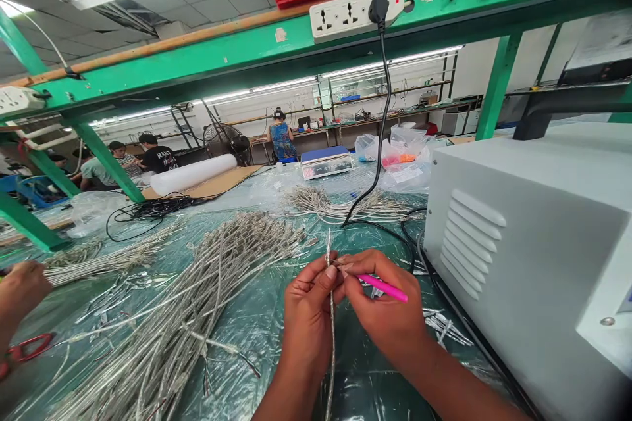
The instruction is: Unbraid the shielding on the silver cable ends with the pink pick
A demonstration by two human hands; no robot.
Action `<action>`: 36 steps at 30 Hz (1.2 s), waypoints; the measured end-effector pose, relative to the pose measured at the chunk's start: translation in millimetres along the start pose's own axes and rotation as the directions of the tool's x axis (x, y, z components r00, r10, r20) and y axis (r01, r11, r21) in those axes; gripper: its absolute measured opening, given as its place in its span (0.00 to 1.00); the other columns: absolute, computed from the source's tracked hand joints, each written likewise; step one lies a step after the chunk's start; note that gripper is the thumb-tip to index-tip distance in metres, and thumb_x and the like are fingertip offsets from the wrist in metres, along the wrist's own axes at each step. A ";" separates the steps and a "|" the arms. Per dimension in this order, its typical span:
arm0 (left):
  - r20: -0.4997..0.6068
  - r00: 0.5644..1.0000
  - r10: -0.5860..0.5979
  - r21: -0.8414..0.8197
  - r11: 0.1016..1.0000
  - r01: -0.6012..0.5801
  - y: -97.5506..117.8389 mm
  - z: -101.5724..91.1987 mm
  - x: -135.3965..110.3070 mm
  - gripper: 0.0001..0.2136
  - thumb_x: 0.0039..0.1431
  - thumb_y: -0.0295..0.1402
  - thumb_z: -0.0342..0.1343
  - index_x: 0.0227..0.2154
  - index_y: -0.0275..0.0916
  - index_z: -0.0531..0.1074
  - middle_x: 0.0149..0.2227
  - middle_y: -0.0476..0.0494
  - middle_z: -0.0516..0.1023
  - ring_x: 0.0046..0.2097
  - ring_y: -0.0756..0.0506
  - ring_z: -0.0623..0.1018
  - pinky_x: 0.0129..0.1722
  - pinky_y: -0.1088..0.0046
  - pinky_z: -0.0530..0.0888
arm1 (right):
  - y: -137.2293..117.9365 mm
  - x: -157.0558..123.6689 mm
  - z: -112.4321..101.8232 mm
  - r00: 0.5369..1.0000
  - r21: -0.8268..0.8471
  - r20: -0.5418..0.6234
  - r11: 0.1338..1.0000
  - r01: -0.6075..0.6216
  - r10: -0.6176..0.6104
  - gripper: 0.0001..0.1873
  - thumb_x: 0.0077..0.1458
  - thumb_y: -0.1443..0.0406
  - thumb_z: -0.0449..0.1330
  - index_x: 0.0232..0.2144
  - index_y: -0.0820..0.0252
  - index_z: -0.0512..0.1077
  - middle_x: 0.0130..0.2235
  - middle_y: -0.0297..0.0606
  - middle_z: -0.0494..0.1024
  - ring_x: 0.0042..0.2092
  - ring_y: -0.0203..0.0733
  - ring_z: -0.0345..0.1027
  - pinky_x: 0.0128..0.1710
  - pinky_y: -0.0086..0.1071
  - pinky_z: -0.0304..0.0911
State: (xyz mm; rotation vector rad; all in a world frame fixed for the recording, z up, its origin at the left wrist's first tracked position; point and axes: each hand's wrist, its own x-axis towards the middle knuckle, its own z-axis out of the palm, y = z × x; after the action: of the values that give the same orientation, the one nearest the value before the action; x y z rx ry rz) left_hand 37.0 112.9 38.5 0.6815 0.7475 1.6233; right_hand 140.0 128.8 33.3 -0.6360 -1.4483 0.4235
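My left hand [307, 316] is closed around a thin braided silver cable [330, 342] that runs upright between my hands, its frayed tip showing above the fingers. My right hand [385, 309] pinches the same cable near its top. A pink tool [384, 288] lies tucked in that hand and points right. Both hands hover above the green plastic-covered bench [266, 322].
A big heap of similar silver cables [197, 302] lies left of my hands, with more bundles [340, 204] behind. A white machine housing [533, 243] stands close on the right. Another person's hand [20, 296] and red-handled scissors [24, 348] are at the far left. A black power cord [380, 145] hangs from the socket strip [355, 12].
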 end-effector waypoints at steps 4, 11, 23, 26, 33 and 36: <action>-0.006 1.000 0.001 0.006 1.000 -0.001 0.2 0.6 -0.1 0.11 0.47 0.28 0.68 0.36 0.34 0.80 0.36 0.39 0.83 0.39 0.42 0.82 0.38 0.72 0.78 | 0.3 -0.4 -0.9 1.000 0.007 0.002 1.000 0.000 0.000 0.12 0.52 0.77 0.59 0.29 0.54 0.69 0.31 0.28 0.78 0.37 0.35 0.76 0.40 0.28 0.70; -0.004 1.000 0.012 0.019 1.000 -0.012 0.9 2.8 -3.4 0.11 0.48 0.28 0.68 0.37 0.33 0.80 0.37 0.37 0.83 0.39 0.40 0.82 0.40 0.67 0.78 | 1.6 -0.3 -1.4 1.000 0.011 -0.008 1.000 0.012 -0.012 0.11 0.52 0.76 0.60 0.30 0.55 0.70 0.32 0.28 0.78 0.37 0.34 0.76 0.41 0.27 0.70; -0.008 1.000 0.007 -0.005 1.000 -0.007 -0.8 2.1 0.3 0.11 0.47 0.26 0.68 0.36 0.34 0.80 0.36 0.39 0.83 0.36 0.45 0.81 0.31 0.79 0.75 | 4.1 0.4 -1.0 1.000 0.033 -0.013 0.999 -0.021 0.022 0.11 0.53 0.76 0.60 0.30 0.54 0.70 0.32 0.28 0.78 0.38 0.34 0.75 0.42 0.27 0.70; 0.005 1.000 -0.001 -0.025 1.000 0.001 -1.8 1.4 0.6 0.10 0.49 0.24 0.67 0.36 0.33 0.81 0.37 0.39 0.83 0.32 0.51 0.80 0.29 0.83 0.73 | 4.5 1.1 -0.8 0.999 0.037 -0.021 0.998 -0.042 0.043 0.11 0.53 0.76 0.60 0.31 0.54 0.71 0.35 0.28 0.79 0.40 0.34 0.76 0.44 0.27 0.70; 0.025 0.999 -0.023 -0.038 0.999 0.024 -2.4 -0.4 0.1 0.09 0.51 0.24 0.66 0.37 0.34 0.81 0.37 0.38 0.83 0.33 0.49 0.80 0.27 0.83 0.72 | 3.5 1.5 -1.4 0.999 0.028 -0.040 0.999 -0.031 0.032 0.11 0.53 0.76 0.60 0.31 0.54 0.71 0.34 0.29 0.79 0.40 0.35 0.76 0.43 0.27 0.70; 0.030 0.999 -0.022 -0.044 0.999 0.023 -1.4 -0.9 0.1 0.09 0.51 0.26 0.66 0.38 0.35 0.81 0.37 0.38 0.83 0.37 0.45 0.82 0.31 0.79 0.75 | 2.3 2.3 -1.8 1.000 0.023 -0.025 1.000 -0.004 0.005 0.11 0.52 0.76 0.60 0.30 0.55 0.70 0.32 0.29 0.78 0.38 0.35 0.76 0.41 0.28 0.70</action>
State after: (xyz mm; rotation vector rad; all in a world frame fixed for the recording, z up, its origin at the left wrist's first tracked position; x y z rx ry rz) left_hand 37.2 113.1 36.8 0.6615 0.6934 1.6016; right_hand 142.2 131.8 33.6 -0.6239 -1.4162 0.4335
